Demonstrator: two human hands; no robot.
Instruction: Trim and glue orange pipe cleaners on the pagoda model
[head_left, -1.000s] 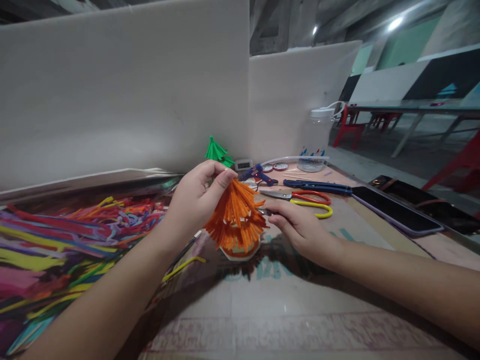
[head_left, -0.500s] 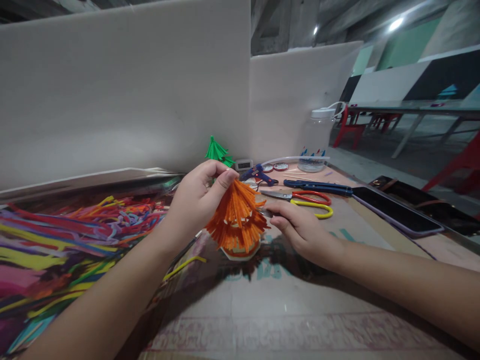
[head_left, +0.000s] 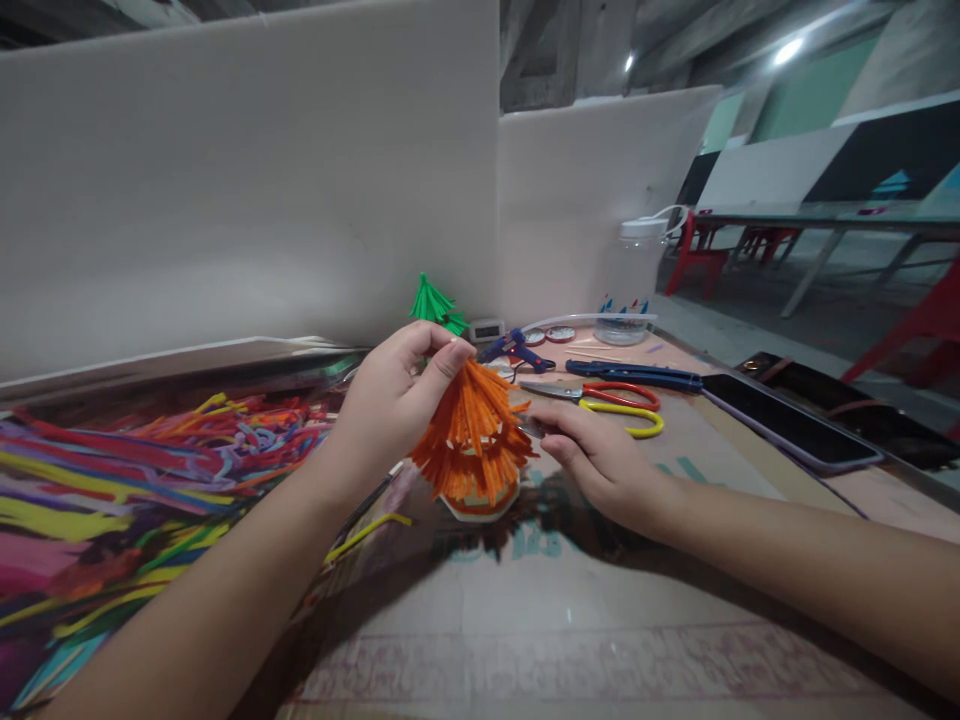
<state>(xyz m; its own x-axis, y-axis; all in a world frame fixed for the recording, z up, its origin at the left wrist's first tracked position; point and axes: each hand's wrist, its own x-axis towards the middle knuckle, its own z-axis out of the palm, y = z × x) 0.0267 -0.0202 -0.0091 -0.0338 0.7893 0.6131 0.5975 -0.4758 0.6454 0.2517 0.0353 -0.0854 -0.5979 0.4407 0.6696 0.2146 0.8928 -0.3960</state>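
An orange pipe-cleaner tree (head_left: 476, 430) with two fringed tiers stands over a pale base (head_left: 481, 505) at the middle of the work surface. My left hand (head_left: 401, 395) pinches its top between thumb and fingers. At its right edge is my right hand (head_left: 592, 455), closed, with the fingertips against the fringe. A small greyish, metal-looking piece (head_left: 531, 427) shows at those fingertips; most of it is hidden by the fingers, so its kind is unclear. A green pipe-cleaner tree (head_left: 431, 300) stands behind my left hand.
Many coloured pipe cleaners (head_left: 127, 490) lie heaped on the left. Behind my right hand are scissors (head_left: 626, 405), a blue glue gun (head_left: 517, 350), a blue cutter knife (head_left: 634, 373) and a clear bottle (head_left: 630, 280). A phone (head_left: 791, 420) lies right. White boards (head_left: 247, 180) rise behind.
The view has shifted very slightly. Both hands keep their places on the orange tree, and nothing has been taken up or let go.
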